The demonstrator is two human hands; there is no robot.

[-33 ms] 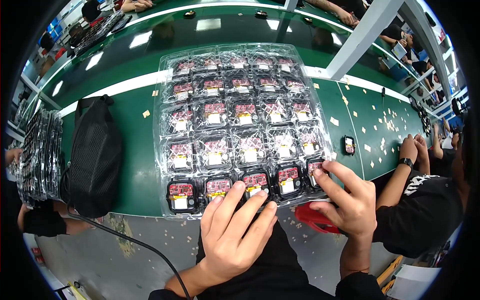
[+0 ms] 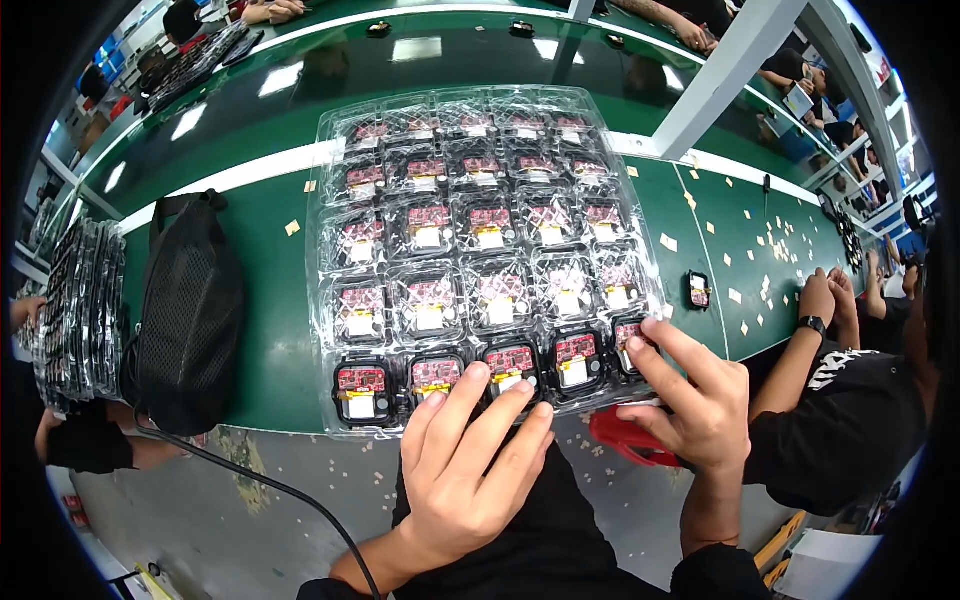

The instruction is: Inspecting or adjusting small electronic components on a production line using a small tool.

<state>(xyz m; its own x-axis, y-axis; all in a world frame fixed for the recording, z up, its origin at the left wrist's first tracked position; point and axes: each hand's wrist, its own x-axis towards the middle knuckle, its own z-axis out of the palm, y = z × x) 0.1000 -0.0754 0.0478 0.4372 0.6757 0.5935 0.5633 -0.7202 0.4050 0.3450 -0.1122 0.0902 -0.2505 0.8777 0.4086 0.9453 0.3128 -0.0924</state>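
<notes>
A clear plastic blister tray lies in front of me, holding rows of small black square modules with red circuit boards and yellow tape. My left hand is open over the near edge, its spread fingertips covering part of the second module and the third module of the front row. My right hand has its index and middle fingertips on the near right corner module. Its thumb is apart from those fingers, beside the tray's near edge. The front row looks uncovered; clear plastic with glare lies over the rows behind.
A black mesh bag and a stack of trays stand at left. One loose module lies right of the tray, near scattered pale paper bits. A grey post rises behind. A co-worker's hands are at right.
My right hand has shifted very slightly left, its fingertips still on the corner module. My left hand and the tray are unchanged.
</notes>
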